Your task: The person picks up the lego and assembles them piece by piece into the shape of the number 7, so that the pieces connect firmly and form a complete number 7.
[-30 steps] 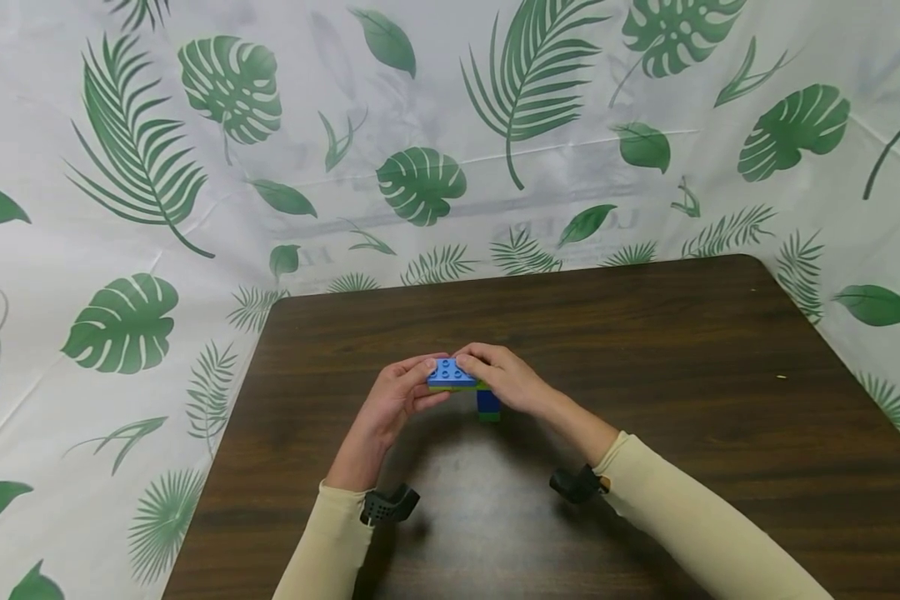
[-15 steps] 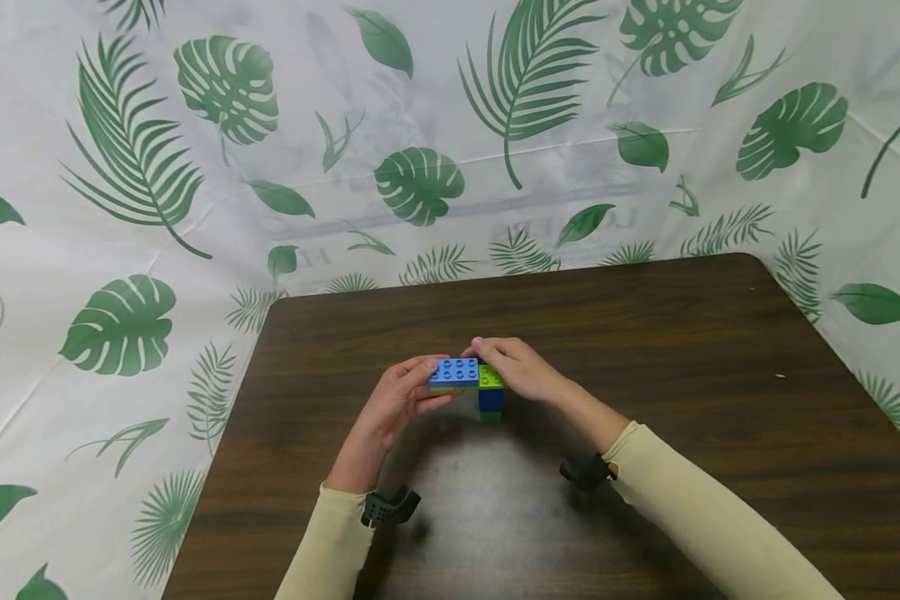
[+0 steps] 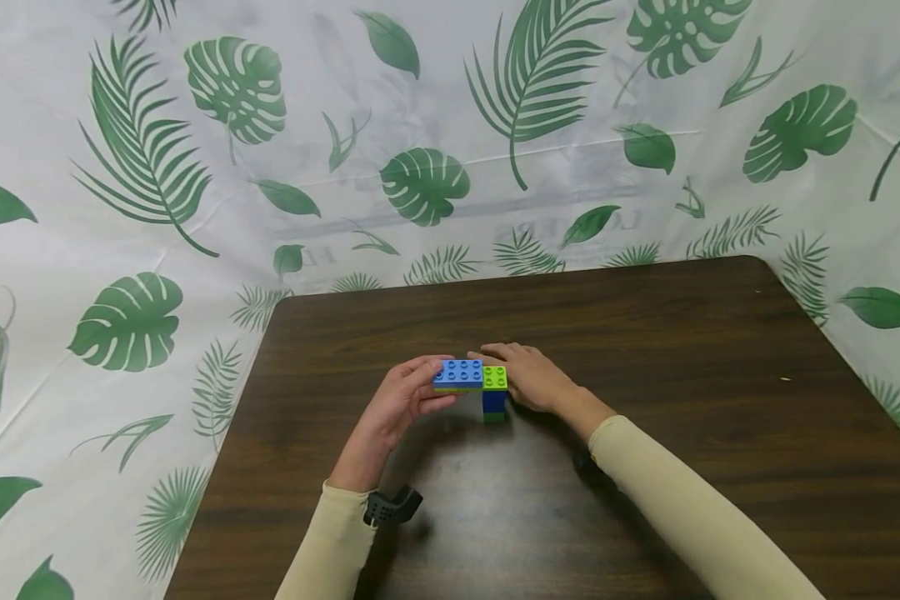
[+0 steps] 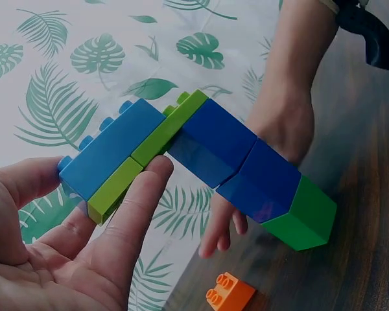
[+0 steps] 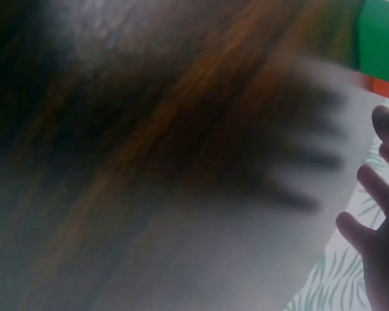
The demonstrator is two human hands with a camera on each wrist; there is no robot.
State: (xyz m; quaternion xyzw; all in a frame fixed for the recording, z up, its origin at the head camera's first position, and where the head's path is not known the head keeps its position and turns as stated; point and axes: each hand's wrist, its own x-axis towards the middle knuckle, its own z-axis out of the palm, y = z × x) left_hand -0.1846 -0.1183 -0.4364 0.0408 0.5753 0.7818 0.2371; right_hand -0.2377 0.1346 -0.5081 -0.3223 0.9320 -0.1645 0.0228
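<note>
My left hand (image 3: 403, 398) holds the free end of a toy-brick structure, thumb on the light-blue brick (image 4: 113, 148) and fingers under the lime-green bricks (image 4: 162, 136). The light-blue brick lies on top of the lime layer, studs up. At the other end, a column of two dark-blue bricks (image 4: 236, 167) and a green brick (image 4: 303, 214) runs down to the table. My right hand (image 3: 531, 379) is behind and right of the column, its fingers extended and apart. In the left wrist view, an orange brick (image 4: 230, 293) lies close to those fingers; the structure hides it in the head view.
The structure and both hands are over a dark wood-grain table (image 3: 682, 333). A white sheet (image 3: 330, 75) with green leaves hangs behind its far edge. A tiny pale speck (image 3: 784, 379) lies on the table at the right.
My right hand has let go of the light-blue brick's top and moved right, then down behind the column. My left hand has kept its hold with little movement.
</note>
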